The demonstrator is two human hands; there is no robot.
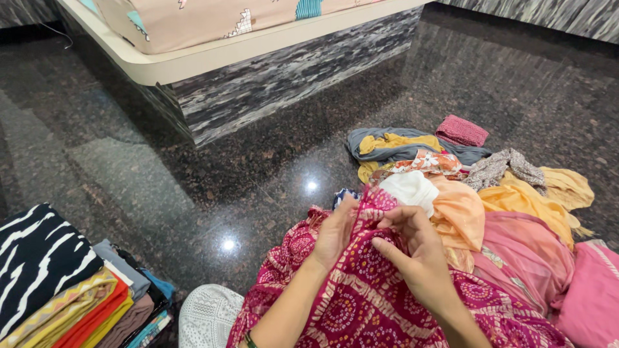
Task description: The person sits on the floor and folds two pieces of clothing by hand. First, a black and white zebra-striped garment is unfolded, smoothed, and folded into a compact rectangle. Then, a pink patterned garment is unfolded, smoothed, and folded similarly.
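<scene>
Both your hands work on the magenta printed cloth [380,296], which lies across your lap at the near centre of the scene. Your left hand [335,232] has its grip closed on the cloth's upper edge, fingers folded over the fabric. Your right hand [416,254] pinches the same edge just beside it, thumb and fingers narrow on a fold.

Just beyond your hands lies a loose pile of clothes [477,187] on the dark polished floor [193,180]: a white piece [409,187], a peach one [458,216], yellow cloth [535,200], a grey garment [400,145] and a small folded red piece [461,131] at the far side. A pink cloth [590,296] lies at the near right.

At the near left stands a stack of folded clothes [71,290], topped by a black-and-white striped one [35,254]. At the far left stands a bed [258,58] on a grey-streaked base.
</scene>
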